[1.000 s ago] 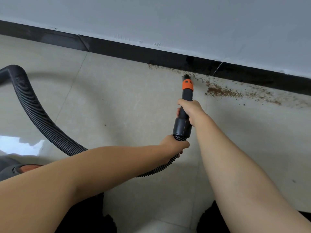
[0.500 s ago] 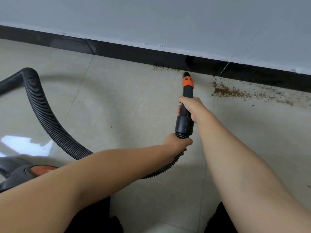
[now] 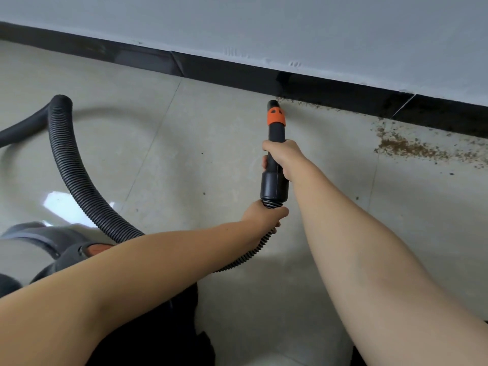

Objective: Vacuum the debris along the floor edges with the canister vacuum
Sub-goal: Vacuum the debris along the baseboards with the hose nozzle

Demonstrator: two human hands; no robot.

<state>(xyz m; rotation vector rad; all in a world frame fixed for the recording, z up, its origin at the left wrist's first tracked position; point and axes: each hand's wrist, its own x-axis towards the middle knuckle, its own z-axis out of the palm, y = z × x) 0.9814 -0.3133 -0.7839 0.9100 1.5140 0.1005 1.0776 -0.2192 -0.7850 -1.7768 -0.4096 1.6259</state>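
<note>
Nozzle [image 3: 273,120] at debris [image 3: 412,149] (both hands gripping).

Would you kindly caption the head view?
Both hands steer the vacuum nozzle toward brown debris beside the black baseboard.

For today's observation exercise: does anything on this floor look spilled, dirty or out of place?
Yes. Brown debris is scattered on the pale floor tile by the black baseboard, densest right of the nozzle, thinning to a line along the baseboard. Small dark specks dot the tiles elsewhere.

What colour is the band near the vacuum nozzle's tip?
Orange band on the black nozzle; head view.
</note>
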